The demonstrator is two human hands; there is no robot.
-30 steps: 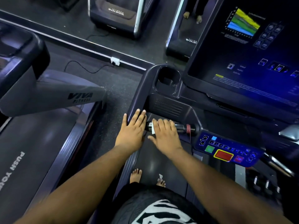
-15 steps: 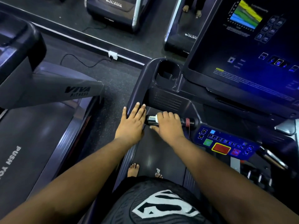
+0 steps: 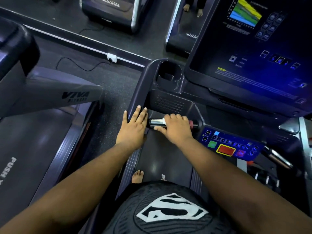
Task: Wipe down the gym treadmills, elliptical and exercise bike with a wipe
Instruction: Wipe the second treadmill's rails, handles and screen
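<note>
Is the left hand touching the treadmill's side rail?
Touching. The head view shows the left hand lying flat, fingers straight, on the side rail.

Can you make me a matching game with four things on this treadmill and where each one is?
Things:
1. white wipe
2. left hand
3. cup holder
4. red button

Places:
A. sunk in the console's top left corner, beside the screen
B. lying flat on the treadmill's side rail
C. inside a yellow outline on the blue control panel
D. under the right hand's fingers, on the shiny handlebar grip

Pairs: 1-D, 2-B, 3-A, 4-C
</note>
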